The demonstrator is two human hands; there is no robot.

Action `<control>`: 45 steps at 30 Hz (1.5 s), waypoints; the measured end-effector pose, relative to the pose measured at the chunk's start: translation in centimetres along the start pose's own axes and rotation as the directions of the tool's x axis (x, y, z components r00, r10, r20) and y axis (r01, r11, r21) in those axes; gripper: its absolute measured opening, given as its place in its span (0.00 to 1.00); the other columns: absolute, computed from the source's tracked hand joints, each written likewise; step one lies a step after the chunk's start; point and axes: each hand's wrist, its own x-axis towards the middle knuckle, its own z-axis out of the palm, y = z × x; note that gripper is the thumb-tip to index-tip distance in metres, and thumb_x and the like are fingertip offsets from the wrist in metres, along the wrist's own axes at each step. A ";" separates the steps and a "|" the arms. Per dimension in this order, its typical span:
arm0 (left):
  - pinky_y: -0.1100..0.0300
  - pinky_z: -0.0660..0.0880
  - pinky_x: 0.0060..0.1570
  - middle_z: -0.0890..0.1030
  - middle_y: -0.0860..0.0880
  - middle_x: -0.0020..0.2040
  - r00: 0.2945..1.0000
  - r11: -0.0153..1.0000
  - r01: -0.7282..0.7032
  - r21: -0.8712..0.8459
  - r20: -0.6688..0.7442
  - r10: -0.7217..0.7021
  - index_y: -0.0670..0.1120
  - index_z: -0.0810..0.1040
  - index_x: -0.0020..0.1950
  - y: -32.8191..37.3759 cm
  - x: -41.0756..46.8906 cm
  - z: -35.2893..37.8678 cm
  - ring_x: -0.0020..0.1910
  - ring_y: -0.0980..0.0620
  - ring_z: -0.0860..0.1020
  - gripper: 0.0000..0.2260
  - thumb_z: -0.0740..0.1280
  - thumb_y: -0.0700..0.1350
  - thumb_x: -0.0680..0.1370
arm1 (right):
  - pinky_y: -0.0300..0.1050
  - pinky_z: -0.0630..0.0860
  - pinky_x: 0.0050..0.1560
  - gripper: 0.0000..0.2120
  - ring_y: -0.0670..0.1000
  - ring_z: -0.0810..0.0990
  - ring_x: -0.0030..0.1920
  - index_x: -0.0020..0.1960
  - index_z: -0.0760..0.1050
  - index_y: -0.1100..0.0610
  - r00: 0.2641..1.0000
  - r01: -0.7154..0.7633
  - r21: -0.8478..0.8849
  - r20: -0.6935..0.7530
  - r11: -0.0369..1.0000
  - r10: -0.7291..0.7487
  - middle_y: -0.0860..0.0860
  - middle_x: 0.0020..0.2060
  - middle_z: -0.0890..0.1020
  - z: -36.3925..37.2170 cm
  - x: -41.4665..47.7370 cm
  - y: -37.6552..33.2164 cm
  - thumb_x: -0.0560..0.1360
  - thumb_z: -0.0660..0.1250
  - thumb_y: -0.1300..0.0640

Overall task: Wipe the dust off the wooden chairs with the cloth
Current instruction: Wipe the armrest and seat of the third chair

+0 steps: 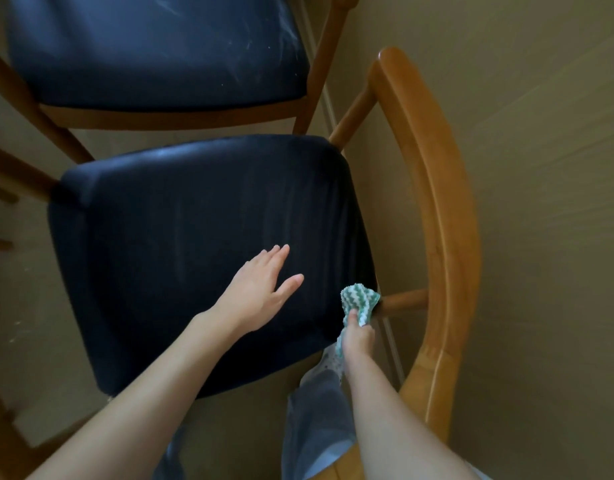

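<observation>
glossy wooden backrest (447, 237), seemingly leatherette seat (201, 237), fluffy cloth (359, 299)

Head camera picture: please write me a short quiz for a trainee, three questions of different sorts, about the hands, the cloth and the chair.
1. True or false: the left hand holds the cloth.
2. Choose one. The cloth touches: A the wooden spindle under the curved backrest; B the floor; C the wall.
3. Fill in the missing word: the cloth is striped white and ____.

Key
1. False: the right hand grips it, and the left hand is spread open over the dark seat.
2. A
3. green
</observation>
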 end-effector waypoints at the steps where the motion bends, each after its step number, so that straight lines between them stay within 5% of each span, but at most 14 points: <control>1: 0.58 0.47 0.73 0.51 0.51 0.78 1.000 1.000 0.009 0.012 0.013 -0.009 0.49 0.49 0.78 -0.2 -0.1 0.3 0.76 0.53 0.48 0.28 0.54 0.56 0.81 | 0.54 0.69 0.63 0.23 0.63 0.74 0.60 0.63 0.69 0.68 1.000 -0.009 0.005 -0.003 1.000 0.009 0.63 0.60 0.75 0.1 -0.2 0.1 0.81 0.55 0.49; 11: 0.58 0.46 0.73 0.51 0.51 0.78 0.999 0.999 0.039 0.018 -0.010 -0.039 0.49 0.49 0.78 -1.2 -0.3 -0.7 0.76 0.53 0.47 0.27 0.53 0.56 0.81 | 0.50 0.68 0.60 0.24 0.62 0.73 0.63 0.68 0.65 0.69 0.998 -0.038 -0.150 0.036 0.988 0.043 0.64 0.64 0.73 1.3 -1.0 0.7 0.82 0.53 0.50; 16: 0.59 0.46 0.73 0.51 0.51 0.78 0.998 0.999 0.044 -0.004 -0.040 -0.044 0.49 0.49 0.78 -1.4 0.1 -1.3 0.76 0.53 0.48 0.27 0.53 0.55 0.81 | 0.54 0.71 0.63 0.28 0.60 0.76 0.59 0.68 0.67 0.63 0.908 -0.100 -0.340 0.353 0.935 0.226 0.60 0.61 0.76 2.9 -0.4 3.6 0.78 0.58 0.44; 19: 0.58 0.46 0.73 0.51 0.51 0.78 0.998 0.999 0.051 -0.017 -0.046 -0.052 0.49 0.49 0.78 -1.5 0.3 -1.4 0.76 0.53 0.48 0.27 0.53 0.55 0.81 | 0.56 0.75 0.60 0.25 0.59 0.79 0.54 0.63 0.70 0.62 0.879 -0.144 -0.310 0.396 0.940 0.265 0.59 0.56 0.79 2.7 1.1 3.2 0.74 0.65 0.47; 21: 0.58 0.46 0.73 0.51 0.51 0.78 0.997 0.998 0.056 -0.021 -0.046 -0.057 0.49 0.49 0.78 -1.7 0.5 -1.3 0.76 0.53 0.48 0.27 0.53 0.56 0.81 | 0.55 0.76 0.58 0.26 0.60 0.80 0.54 0.62 0.71 0.64 0.925 -0.076 -0.282 0.337 0.956 0.173 0.62 0.57 0.78 1.4 1.2 0.2 0.71 0.69 0.51; 25: 0.58 0.46 0.74 0.50 0.51 0.78 0.996 0.998 0.062 -0.001 -0.056 -0.062 0.49 0.49 0.78 -1.9 1.3 -1.0 0.76 0.54 0.47 0.28 0.53 0.56 0.81 | 0.49 0.73 0.53 0.18 0.62 0.77 0.58 0.61 0.71 0.70 0.960 0.271 -0.314 0.156 0.910 -0.232 0.65 0.57 0.78 -2.3 2.1 -9.4 0.79 0.61 0.56; 31: 0.58 0.46 0.74 0.49 0.52 0.78 0.985 0.992 0.126 -0.023 -0.114 -0.128 0.50 0.49 0.78 -3.1 2.8 -0.6 0.76 0.55 0.46 0.28 0.53 0.56 0.81 | 0.46 0.70 0.51 0.16 0.61 0.77 0.57 0.62 0.73 0.63 0.727 0.679 -0.266 0.115 0.685 -0.677 0.61 0.57 0.78 -1.4 4.8 -21.8 0.81 0.58 0.53; 34: 0.58 0.46 0.74 0.50 0.51 0.78 0.976 0.987 0.154 -0.037 -0.148 -0.158 0.49 0.49 0.77 -3.8 3.4 -0.5 0.76 0.54 0.47 0.28 0.54 0.55 0.81 | 0.46 0.68 0.58 0.17 0.58 0.73 0.63 0.68 0.69 0.56 0.542 0.814 -0.414 0.287 0.408 -0.790 0.56 0.64 0.74 1.0 7.0 -24.1 0.81 0.57 0.52; 37: 0.60 0.45 0.73 0.50 0.53 0.78 0.968 0.982 0.174 -0.071 -0.170 -0.184 0.50 0.49 0.77 -4.4 3.6 -0.3 0.76 0.56 0.47 0.28 0.54 0.55 0.80 | 0.46 0.59 0.69 0.25 0.55 0.61 0.73 0.76 0.57 0.52 0.437 0.853 -0.493 0.499 0.170 -0.748 0.51 0.75 0.59 3.3 9.1 -24.0 0.80 0.59 0.54; 40: 0.61 0.44 0.72 0.50 0.54 0.77 0.965 0.980 0.180 -0.086 -0.178 -0.193 0.51 0.50 0.77 -5.0 3.5 0.1 0.76 0.57 0.46 0.27 0.54 0.55 0.80 | 0.46 0.59 0.70 0.28 0.54 0.60 0.73 0.76 0.57 0.51 0.398 0.875 -0.446 0.439 0.189 -0.806 0.51 0.75 0.59 4.1 10.2 -23.5 0.79 0.62 0.55; 45: 0.64 0.43 0.71 0.50 0.55 0.77 0.961 0.980 0.168 -0.103 -0.204 -0.187 0.52 0.50 0.77 -5.3 3.1 -0.1 0.75 0.59 0.46 0.27 0.55 0.54 0.80 | 0.46 0.71 0.58 0.24 0.58 0.76 0.60 0.71 0.68 0.48 0.336 0.855 -0.499 0.329 0.139 -0.883 0.55 0.62 0.78 2.7 10.9 -25.8 0.77 0.59 0.64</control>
